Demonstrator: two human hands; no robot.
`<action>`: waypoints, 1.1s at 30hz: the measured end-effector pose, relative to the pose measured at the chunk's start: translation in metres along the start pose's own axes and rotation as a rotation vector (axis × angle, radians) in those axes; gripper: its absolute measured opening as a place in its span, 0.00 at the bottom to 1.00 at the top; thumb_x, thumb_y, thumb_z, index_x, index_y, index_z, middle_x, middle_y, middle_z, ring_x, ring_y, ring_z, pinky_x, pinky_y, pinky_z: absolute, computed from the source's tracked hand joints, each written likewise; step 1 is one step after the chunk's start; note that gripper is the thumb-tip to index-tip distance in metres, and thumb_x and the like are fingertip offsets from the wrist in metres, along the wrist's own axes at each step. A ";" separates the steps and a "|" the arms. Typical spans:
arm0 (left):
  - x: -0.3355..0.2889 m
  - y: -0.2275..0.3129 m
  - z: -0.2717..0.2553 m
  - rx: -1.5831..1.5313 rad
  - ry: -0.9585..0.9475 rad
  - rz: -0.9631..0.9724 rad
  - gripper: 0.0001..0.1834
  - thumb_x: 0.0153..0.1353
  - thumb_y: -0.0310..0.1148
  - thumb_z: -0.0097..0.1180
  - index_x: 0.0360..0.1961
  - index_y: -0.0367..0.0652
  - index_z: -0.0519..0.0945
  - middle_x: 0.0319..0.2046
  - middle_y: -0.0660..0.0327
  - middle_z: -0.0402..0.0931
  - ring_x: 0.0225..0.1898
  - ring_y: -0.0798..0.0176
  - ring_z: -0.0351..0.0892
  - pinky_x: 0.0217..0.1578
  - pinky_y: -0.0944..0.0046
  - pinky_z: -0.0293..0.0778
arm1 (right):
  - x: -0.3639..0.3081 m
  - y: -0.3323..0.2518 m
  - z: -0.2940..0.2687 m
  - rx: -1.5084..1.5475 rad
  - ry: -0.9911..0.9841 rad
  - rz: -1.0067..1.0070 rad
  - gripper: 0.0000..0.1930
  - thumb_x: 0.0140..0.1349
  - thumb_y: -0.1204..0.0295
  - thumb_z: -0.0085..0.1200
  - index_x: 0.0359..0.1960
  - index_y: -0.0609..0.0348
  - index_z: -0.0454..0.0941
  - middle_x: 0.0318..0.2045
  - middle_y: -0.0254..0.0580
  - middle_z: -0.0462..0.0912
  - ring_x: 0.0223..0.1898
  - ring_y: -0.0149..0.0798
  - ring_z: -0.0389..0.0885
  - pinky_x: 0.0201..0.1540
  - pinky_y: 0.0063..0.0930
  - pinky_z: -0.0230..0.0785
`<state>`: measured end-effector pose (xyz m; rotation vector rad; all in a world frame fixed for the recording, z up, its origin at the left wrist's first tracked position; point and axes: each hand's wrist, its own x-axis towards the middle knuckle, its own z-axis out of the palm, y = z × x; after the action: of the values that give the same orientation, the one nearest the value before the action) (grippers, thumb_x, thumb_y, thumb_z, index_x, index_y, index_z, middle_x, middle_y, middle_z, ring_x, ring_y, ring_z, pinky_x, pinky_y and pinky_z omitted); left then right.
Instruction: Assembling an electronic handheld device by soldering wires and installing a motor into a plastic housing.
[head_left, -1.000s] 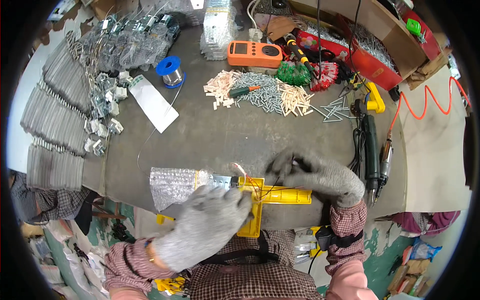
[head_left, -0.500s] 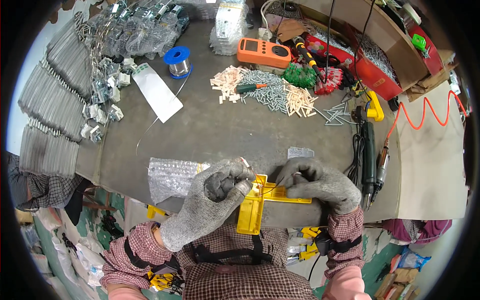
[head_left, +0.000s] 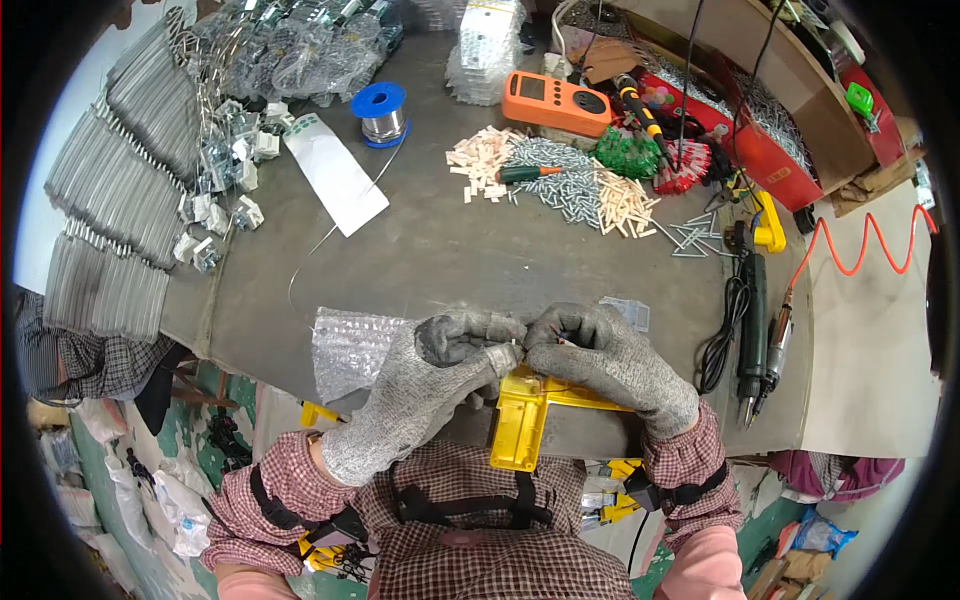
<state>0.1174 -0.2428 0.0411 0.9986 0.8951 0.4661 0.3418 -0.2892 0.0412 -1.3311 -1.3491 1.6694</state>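
Both hands wear grey gloves and meet fingertip to fingertip at the near edge of the table. My left hand is closed in a pinch at a thin wire, with a small pale tip showing at its fingers. Against it, my right hand is also closed on thin wire; a small white and red bit peeks out between its fingers. The fingers hide most of what they hold. Just below them lies an open yellow plastic housing, hollow side up, with a second yellow arm reaching right under my right hand.
Bubble wrap lies left of my hands. Farther back are a solder spool, a white card, an orange meter and piles of screws. A dark electric screwdriver rests at right, near a coiled red cord.
My hands have come together; before, they were apart with thin wires stretched between them over the yellow housing. The whole view has shifted slightly, moving the tabletop things to the right.
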 end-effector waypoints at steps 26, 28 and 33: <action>0.010 0.000 0.009 0.065 -0.092 0.144 0.19 0.66 0.28 0.62 0.54 0.35 0.71 0.40 0.58 0.81 0.33 0.69 0.84 0.33 0.73 0.80 | -0.008 0.007 0.002 0.220 0.188 0.019 0.10 0.70 0.70 0.56 0.46 0.64 0.77 0.36 0.37 0.83 0.37 0.24 0.78 0.41 0.19 0.72; 0.009 0.002 0.009 0.042 -0.100 0.148 0.17 0.67 0.28 0.62 0.53 0.35 0.72 0.39 0.58 0.81 0.33 0.70 0.84 0.33 0.73 0.80 | -0.008 0.008 0.001 0.171 0.157 0.020 0.10 0.69 0.70 0.57 0.45 0.63 0.79 0.36 0.37 0.83 0.38 0.24 0.79 0.42 0.20 0.72; 0.012 0.002 0.004 0.105 -0.150 0.123 0.13 0.67 0.27 0.61 0.49 0.36 0.74 0.37 0.58 0.82 0.33 0.71 0.83 0.33 0.73 0.80 | -0.007 0.013 0.004 0.066 0.176 -0.125 0.09 0.67 0.69 0.59 0.43 0.61 0.80 0.37 0.35 0.84 0.40 0.25 0.80 0.44 0.22 0.73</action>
<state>0.1280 -0.2357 0.0385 1.1741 0.7323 0.4451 0.3423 -0.3004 0.0310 -1.2954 -1.2382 1.4654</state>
